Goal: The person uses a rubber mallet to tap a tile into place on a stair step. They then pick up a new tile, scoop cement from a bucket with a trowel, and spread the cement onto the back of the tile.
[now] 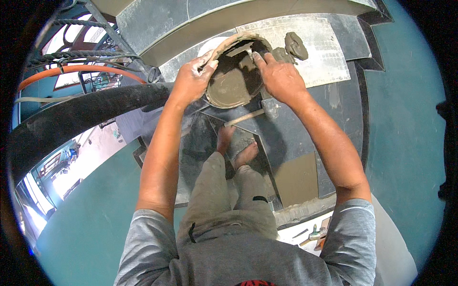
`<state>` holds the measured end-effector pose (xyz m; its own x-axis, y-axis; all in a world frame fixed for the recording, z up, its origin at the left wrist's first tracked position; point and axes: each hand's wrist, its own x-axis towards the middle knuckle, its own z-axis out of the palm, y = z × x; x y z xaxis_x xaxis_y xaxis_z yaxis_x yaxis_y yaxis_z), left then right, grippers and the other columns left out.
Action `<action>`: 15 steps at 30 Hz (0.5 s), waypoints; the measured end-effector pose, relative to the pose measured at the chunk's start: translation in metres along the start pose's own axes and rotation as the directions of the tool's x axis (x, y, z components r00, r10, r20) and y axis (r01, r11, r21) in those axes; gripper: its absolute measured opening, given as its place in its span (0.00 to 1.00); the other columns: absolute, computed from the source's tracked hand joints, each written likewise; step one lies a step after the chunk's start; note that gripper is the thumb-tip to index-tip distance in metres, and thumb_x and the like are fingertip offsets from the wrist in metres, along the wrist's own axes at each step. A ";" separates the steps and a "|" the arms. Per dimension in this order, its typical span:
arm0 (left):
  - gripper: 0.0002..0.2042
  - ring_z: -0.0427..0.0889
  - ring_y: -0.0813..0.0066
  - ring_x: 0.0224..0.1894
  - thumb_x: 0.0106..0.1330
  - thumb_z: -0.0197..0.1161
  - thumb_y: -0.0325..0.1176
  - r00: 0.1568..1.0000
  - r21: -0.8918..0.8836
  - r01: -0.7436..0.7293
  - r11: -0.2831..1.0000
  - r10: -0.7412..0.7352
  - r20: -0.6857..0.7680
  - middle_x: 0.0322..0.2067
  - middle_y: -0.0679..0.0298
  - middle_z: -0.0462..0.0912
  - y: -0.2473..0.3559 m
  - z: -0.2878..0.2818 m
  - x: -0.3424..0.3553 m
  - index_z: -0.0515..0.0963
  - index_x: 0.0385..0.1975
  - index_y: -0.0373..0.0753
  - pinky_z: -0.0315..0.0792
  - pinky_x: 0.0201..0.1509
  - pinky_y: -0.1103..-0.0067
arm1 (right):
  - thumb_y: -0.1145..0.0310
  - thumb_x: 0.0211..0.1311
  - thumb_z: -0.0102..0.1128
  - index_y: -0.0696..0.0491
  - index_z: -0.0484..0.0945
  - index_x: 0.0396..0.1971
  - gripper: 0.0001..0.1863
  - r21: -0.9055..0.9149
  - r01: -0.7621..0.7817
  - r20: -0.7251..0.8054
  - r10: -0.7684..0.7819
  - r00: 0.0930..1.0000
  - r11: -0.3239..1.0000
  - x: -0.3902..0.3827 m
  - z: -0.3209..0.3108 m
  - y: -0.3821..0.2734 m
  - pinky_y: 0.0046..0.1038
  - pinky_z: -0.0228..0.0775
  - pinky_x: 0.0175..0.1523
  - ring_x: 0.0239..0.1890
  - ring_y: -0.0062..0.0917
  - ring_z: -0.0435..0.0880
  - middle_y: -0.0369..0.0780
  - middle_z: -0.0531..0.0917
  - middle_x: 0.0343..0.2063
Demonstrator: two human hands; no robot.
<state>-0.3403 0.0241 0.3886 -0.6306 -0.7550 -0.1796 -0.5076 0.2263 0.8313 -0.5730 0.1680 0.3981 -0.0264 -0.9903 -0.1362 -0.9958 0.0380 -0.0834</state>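
Observation:
A round, mortar-caked pan [228,90] is tilted between my two hands, with wet grey mortar inside it. My left hand [192,80], whitened with dust, is closed on the pan's left rim. On the opposite rim my right hand [282,80] is closed, its fingers over the edge. Beyond the pan lies a pale tile [324,50] with a gridded face. Two lumps of mortar sit on that tile, and the larger mortar lump [296,45] is just past my right hand. Under the pan a hammer [244,117] with a wooden handle rests on the dark step.
Dark stone steps [329,107] surround my bare feet [246,155]. A thick black curved rail [90,109] runs along the left, with an orange hose [81,69] and ropes above it. Small tools [315,234] lie behind me at lower right. Teal walls [405,119] flank the stairs.

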 end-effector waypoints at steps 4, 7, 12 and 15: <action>0.21 0.87 0.54 0.52 0.74 0.66 0.42 0.994 0.005 -0.063 0.998 0.063 -0.092 0.51 0.45 0.87 0.002 0.006 -0.005 0.82 0.59 0.35 0.76 0.60 0.70 | 0.65 0.72 0.55 0.60 0.70 0.68 0.27 0.225 -0.228 0.112 0.208 0.972 0.947 -0.009 0.024 -0.008 0.49 0.81 0.51 0.45 0.52 0.88 0.56 0.84 0.48; 0.22 0.84 0.65 0.58 0.76 0.65 0.42 0.996 -0.016 0.039 0.999 -0.040 -0.074 0.55 0.48 0.87 0.003 0.003 -0.007 0.81 0.61 0.31 0.72 0.65 0.74 | 0.60 0.77 0.51 0.61 0.72 0.66 0.26 0.336 -0.382 0.231 0.318 0.919 0.861 -0.017 0.034 -0.021 0.52 0.77 0.56 0.49 0.55 0.86 0.59 0.85 0.48; 0.20 0.86 0.49 0.53 0.73 0.66 0.41 0.995 0.075 -0.038 0.996 0.045 -0.093 0.51 0.47 0.86 0.005 0.007 -0.007 0.83 0.60 0.38 0.77 0.59 0.68 | 0.62 0.75 0.51 0.61 0.75 0.57 0.21 0.250 -0.303 0.256 0.239 0.937 0.920 -0.017 0.017 -0.016 0.52 0.78 0.54 0.46 0.55 0.87 0.59 0.86 0.43; 0.20 0.87 0.49 0.51 0.73 0.67 0.41 0.990 0.094 -0.074 0.993 0.084 -0.116 0.48 0.48 0.86 0.007 0.014 -0.012 0.83 0.59 0.39 0.77 0.57 0.69 | 0.63 0.73 0.49 0.61 0.78 0.48 0.17 0.221 -0.252 0.123 0.229 0.966 0.942 -0.016 0.012 -0.006 0.54 0.79 0.51 0.43 0.55 0.88 0.59 0.87 0.39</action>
<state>-0.3439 0.0430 0.3892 -0.5990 -0.7994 -0.0466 -0.5128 0.3383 0.7890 -0.5657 0.1850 0.3893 -0.2427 -0.9311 -0.2724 -0.9121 0.3147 -0.2629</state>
